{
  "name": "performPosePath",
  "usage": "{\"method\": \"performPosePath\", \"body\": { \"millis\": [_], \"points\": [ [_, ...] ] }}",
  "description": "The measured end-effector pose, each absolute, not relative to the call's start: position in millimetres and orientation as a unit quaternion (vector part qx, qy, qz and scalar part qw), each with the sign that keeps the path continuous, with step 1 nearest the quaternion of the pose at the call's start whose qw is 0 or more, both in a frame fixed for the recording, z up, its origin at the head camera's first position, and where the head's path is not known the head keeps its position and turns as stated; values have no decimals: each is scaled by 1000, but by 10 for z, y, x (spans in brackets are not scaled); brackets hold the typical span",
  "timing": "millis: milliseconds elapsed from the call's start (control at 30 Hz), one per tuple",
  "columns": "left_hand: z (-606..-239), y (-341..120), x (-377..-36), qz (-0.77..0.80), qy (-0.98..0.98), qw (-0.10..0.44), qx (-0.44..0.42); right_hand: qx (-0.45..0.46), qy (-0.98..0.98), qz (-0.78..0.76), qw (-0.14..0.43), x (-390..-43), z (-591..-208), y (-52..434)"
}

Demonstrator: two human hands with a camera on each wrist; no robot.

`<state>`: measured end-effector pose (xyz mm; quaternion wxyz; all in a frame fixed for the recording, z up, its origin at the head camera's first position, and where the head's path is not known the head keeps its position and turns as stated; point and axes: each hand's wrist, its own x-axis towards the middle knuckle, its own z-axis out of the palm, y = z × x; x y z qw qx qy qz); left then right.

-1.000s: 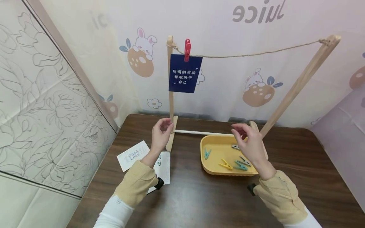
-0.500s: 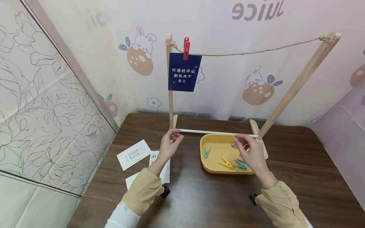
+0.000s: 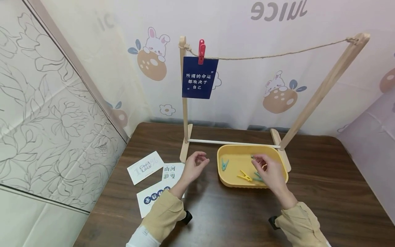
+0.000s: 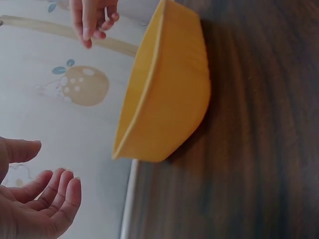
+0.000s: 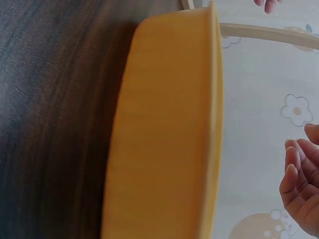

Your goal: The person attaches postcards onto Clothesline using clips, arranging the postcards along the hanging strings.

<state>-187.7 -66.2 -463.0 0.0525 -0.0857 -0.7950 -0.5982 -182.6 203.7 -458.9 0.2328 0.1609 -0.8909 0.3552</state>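
**Hands drop from the rack toward the peg tray**

Both hands have come down from the wooden rack's lower crossbar (image 3: 234, 143) since the earlier frames, and a third card has come into sight on the table as the left arm drew back.

The right hand (image 3: 267, 170) now hangs over the yellow tray (image 3: 221, 173), above its right half, fingers loosely curled and pointing down at the pegs. Whether it already touches or pinches one I cannot tell; the right wrist view shows only curled fingertips (image 5: 299, 184) beside the tray's outer wall, holding nothing that can be seen. Just left of that hand lie a yellow peg (image 3: 244, 176) and, nearer the tray's left wall, a teal peg (image 3: 224, 164). Another greenish peg (image 3: 256, 177) is half hidden under the hand.

The left hand (image 3: 194, 166) hovers above the tabletop between the tray and the cards, palm up, fingers relaxed and empty, as the left wrist view confirms (image 4: 35, 209).

The tray sits toward the far edge of the tabletop (image 3: 234, 212), just in front of the crossbar. Three cards (image 3: 145, 168) lie near the table's left edge. A red peg (image 3: 201, 51) holds a blue card (image 3: 199, 78) on the string (image 3: 277, 55) by the left post.
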Motion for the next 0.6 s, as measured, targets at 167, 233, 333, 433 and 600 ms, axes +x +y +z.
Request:
{"method": "performPosePath", "body": {
  "millis": [167, 233, 333, 433, 600],
  "points": [
    [-4760, -589, -1828, -584, -808, 26, -72, 148, -902, 351, 205, -1842, -4688, 2018],
    [-4809, -567, -1809, -583, -809, 19, -68, 142, -904, 353, 195, -1849, -4730, 2008],
    [-4865, -533, -1785, -583, -810, 10, -64, 140, -904, 359, 186, -1861, -4781, 1998],
    [-4904, -492, -1776, -580, -813, 2, -60, 134, -905, 363, 178, -1883, -4837, 1995],
    [-4976, -415, -1782, -577, -815, -18, -56, 118, -913, 364, 141, -1934, -4923, 2001]
  ]
}}
